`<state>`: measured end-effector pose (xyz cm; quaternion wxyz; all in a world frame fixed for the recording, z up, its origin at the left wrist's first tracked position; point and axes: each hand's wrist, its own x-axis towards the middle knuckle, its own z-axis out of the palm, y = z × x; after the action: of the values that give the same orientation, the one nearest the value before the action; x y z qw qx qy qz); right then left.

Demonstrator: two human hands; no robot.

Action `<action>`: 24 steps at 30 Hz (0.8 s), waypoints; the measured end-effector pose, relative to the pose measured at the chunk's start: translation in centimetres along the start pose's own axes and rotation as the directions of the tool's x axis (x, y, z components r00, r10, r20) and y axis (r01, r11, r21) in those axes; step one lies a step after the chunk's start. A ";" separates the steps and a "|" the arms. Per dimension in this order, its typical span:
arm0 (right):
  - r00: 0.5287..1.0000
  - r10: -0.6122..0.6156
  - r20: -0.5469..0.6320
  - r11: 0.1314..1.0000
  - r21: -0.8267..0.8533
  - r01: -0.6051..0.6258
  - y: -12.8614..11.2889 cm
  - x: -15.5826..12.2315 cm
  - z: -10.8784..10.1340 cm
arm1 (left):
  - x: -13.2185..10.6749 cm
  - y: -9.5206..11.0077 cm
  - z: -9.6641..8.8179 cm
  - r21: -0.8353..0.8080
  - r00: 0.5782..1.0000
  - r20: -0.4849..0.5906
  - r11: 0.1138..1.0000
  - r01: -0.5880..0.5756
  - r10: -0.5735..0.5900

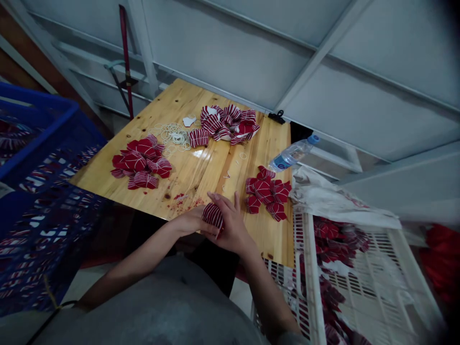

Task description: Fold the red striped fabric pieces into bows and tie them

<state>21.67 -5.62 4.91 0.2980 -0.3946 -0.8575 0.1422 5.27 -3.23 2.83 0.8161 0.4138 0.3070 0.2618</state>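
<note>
A small folded bundle of red-and-white striped cloth is between my two hands, over the table's front edge. My left hand is closed round its left and lower side. From the right, my right hand grips the same bundle, its fingers partly raised; some fingertips are hidden. Red bundles crossed by thin white bands lie just right of my hands. Another banded pile sits to the left. Farther back are striped bundles beside a heap of pale elastic bands.
The wooden table has red lint near its front edge. A plastic bottle lies at its right, near a black binder clip. A blue crate stands left; a white crate with cloth pieces stands right, below a white sack.
</note>
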 end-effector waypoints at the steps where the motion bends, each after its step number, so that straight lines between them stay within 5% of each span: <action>1: 1.000 0.004 0.008 1.000 0.014 -0.004 0.0 0.0 0.1 | 0.0 0.0 0.1 -0.002 1.000 -0.028 1.000 0.010 -0.010; 7: 0.997 0.032 -0.074 0.995 0.100 -0.025 0.3 -0.1 0.2 | 0.0 0.1 0.1 0.002 0.998 0.056 1.000 0.009 -0.009; 16: 0.999 0.022 -0.025 0.994 0.103 -0.019 0.8 0.1 1.3 | 0.5 -0.9 0.5 -0.036 0.997 -0.060 0.998 0.046 -0.048; 19: 0.994 0.086 0.065 0.990 0.104 -0.093 0.6 0.5 0.8 | 0.7 -1.3 0.4 -0.032 0.990 -0.100 0.995 0.097 -0.100; 24: 0.968 0.069 0.242 0.927 0.342 -0.151 1.6 0.9 -2.5 | 0.0 -1.7 -1.3 -0.035 0.970 0.056 0.970 0.239 -0.237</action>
<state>23.74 -3.87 6.44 0.2572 -0.3629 -0.8217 0.3563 4.64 -3.46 0.83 0.8576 0.3635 0.3279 0.1577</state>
